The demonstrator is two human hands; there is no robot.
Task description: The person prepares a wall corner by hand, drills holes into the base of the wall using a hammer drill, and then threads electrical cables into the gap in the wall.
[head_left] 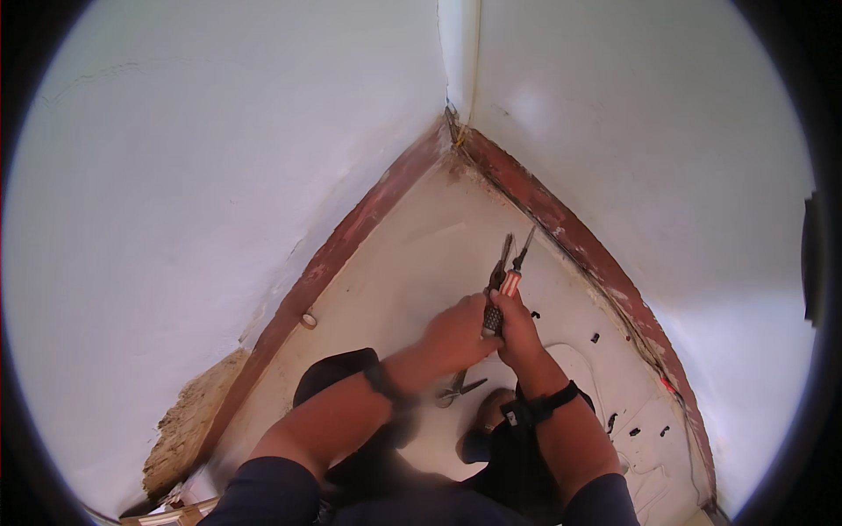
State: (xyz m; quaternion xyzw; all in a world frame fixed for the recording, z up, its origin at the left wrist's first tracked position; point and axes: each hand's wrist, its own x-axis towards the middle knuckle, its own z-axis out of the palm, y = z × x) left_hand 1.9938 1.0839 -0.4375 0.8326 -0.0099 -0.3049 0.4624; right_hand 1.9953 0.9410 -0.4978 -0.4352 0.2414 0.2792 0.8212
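My two hands meet in front of me above the pale floor, with fingers closed. Between them are pliers [493,317] with a dark textured grip, the jaws pointing away from me; my left hand [456,333] grips this handle. A screwdriver [511,281] with a red-and-white handle stands close beside the pliers, its thin dark shaft pointing toward the right wall. My right hand [519,331] is closed around its handle end, which is partly hidden. Whether the right fingers also touch the pliers I cannot tell.
Reddish-brown skirting [544,202] runs along both walls to the corner, with thin wires [645,351] along the right side. A metal tool [452,394] lies between my legs. Several small black pieces [595,337] are scattered at right. A tape roll [308,321] rests by the left skirting.
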